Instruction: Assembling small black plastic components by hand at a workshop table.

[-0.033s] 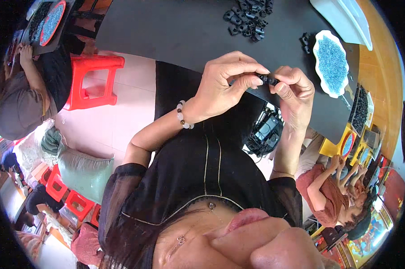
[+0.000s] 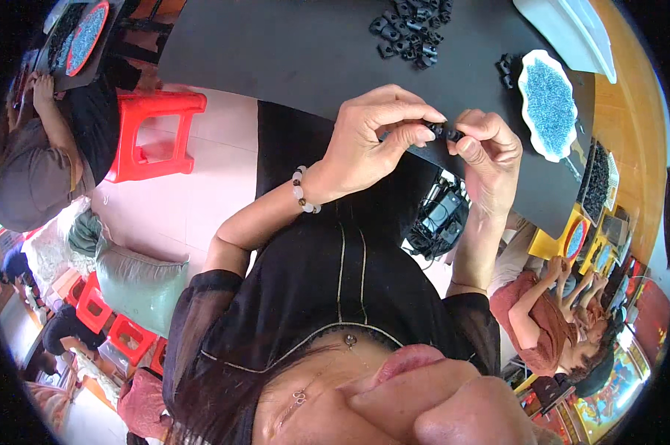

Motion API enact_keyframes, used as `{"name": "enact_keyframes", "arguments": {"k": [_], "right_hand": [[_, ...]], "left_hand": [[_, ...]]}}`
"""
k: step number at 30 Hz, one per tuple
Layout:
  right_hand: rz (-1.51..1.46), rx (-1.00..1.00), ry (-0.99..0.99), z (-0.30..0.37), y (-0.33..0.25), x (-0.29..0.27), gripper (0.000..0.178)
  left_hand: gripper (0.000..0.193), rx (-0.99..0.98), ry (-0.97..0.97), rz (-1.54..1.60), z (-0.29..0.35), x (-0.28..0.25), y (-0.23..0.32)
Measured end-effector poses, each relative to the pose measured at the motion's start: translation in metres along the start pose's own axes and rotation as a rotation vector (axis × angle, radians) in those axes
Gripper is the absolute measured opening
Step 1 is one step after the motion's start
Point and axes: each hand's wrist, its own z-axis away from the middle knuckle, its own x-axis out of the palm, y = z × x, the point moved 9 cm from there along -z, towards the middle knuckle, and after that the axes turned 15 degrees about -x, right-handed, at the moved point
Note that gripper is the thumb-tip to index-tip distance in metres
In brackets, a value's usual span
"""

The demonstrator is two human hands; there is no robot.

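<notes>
In front of my chest, both hands are raised over the near edge of the dark table (image 2: 290,55). My left hand (image 2: 368,137) pinches a small black plastic part (image 2: 436,129) between thumb and fingers. Facing it, my right hand (image 2: 489,152) holds another small black plastic part (image 2: 455,136) in a thumb-and-finger pinch. A narrow gap shows between the two parts. Their finer shape is too small to make out, and the fingertips partly cover them.
Beyond my hands lies a pile of black plastic parts (image 2: 413,33); a smaller cluster (image 2: 505,70) sits beside a white scalloped dish (image 2: 525,93) of tiny bluish pieces. A white tray (image 2: 572,33) stands far right. A red stool (image 2: 157,100) and co-workers are around.
The black parts between my fingertips, close together before, now show a small gap. My hands have hardly moved.
</notes>
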Motion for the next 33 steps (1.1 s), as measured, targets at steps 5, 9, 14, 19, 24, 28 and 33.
{"name": "enact_keyframes", "arguments": {"k": [5,9,14,19,24,28,33], "right_hand": [[0.092,-0.015,-0.009,0.0,-0.003,-0.004,0.012],[0.129,-0.012,-0.014,0.001,-0.004,0.0,0.011],[0.152,0.035,-0.022,0.003,-0.003,-0.001,0.01],[0.187,0.081,-0.03,0.007,0.0,-0.003,0.01],[0.209,0.103,-0.025,0.01,0.0,-0.003,0.01],[0.213,0.11,-0.013,0.012,-0.003,-0.001,0.01],[0.264,0.128,-0.025,0.008,-0.007,0.006,0.01]], "left_hand": [[0.019,0.004,-0.066,-0.073,0.0,0.005,-0.001],[0.019,0.011,-0.068,-0.108,0.001,0.005,-0.002],[0.018,0.031,-0.025,-0.215,0.003,0.005,0.004],[0.019,0.178,0.049,-0.346,0.01,0.009,0.02],[0.027,0.228,0.079,-0.41,0.017,0.011,0.024],[0.037,0.343,0.076,-0.491,0.024,0.017,0.033],[0.042,0.418,0.08,-0.58,0.028,0.02,0.044]]}}
